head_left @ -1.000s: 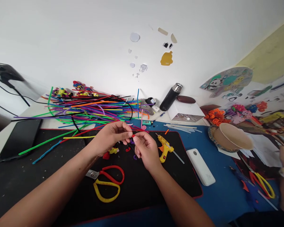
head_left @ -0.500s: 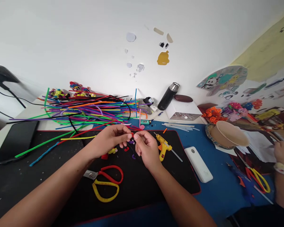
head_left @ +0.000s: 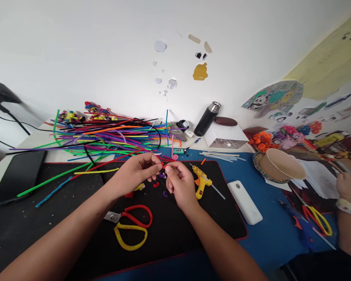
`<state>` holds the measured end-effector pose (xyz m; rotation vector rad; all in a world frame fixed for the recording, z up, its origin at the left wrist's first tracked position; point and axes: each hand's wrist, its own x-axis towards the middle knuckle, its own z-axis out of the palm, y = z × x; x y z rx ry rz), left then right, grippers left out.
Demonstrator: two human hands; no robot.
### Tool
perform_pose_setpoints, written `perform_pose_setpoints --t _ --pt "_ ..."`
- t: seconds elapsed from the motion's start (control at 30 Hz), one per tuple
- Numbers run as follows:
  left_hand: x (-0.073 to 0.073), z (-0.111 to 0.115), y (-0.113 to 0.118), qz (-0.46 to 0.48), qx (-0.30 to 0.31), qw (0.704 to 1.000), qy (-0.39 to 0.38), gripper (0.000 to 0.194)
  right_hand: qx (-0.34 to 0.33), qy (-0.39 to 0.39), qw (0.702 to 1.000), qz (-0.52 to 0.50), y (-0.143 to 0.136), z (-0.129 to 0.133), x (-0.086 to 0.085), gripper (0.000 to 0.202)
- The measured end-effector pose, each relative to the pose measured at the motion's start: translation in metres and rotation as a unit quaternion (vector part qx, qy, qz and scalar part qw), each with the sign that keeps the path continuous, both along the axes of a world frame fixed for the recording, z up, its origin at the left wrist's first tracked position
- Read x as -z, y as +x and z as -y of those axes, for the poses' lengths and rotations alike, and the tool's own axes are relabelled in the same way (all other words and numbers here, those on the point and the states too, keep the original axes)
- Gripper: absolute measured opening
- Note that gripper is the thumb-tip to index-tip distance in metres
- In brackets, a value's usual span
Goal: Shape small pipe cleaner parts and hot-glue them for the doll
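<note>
Left hand [head_left: 143, 171]: thumb and forefinger pinched together on a small red piece [head_left: 164, 165]. Right hand [head_left: 179, 183]: thumb and forefinger closed on the same piece, other fingers curled. Piece sits between both sets of fingertips, above the black mat [head_left: 169, 230]; its exact shape is too small to tell. Below the hands, on the mat: red scrap [head_left: 156, 184], purple scrap [head_left: 165, 193]. Scissors [head_left: 118, 225] lie nearer the person, glue gun [head_left: 203, 180] just right of the right hand. Pipe cleaners [head_left: 114, 134] heaped behind; flask [head_left: 207, 120] leaning beside a white box [head_left: 222, 134]. Co-worker's hand [head_left: 349, 187] far right.
</note>
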<state>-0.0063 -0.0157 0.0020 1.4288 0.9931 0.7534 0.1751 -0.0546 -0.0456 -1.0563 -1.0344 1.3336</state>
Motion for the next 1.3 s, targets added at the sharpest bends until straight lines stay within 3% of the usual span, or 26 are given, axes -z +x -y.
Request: perform_pose_setpoints --t 0.4,0.63,0.83,1.0,1.3 --pt "0.003 -0.002 -0.001 -0.021 0.011 1.0 0.009 0.054 0.0 -0.001 1.0 0.022 0.001 0.001 -0.002 0.043" --pt "-0.001 0.001 -0.003 -0.044 0.009 0.998 0.044 0.051 -0.01 0.011 0.996 0.082 0.005 0.005 -0.003 0.034" --pt "-0.001 -0.001 -0.009 -0.041 0.009 0.999 0.027 0.051 -0.006 0.008 0.993 0.121 0.011 0.007 0.002 0.03" --pt "0.005 -0.003 -0.01 -0.059 0.061 0.996 0.028 0.042 -0.005 0.008 0.993 0.114 0.012 0.007 0.0 0.03" --pt "0.006 0.0 -0.009 -0.073 0.05 0.995 0.04 0.03 -0.015 0.021 0.991 0.129 0.011 0.006 0.001 0.025"
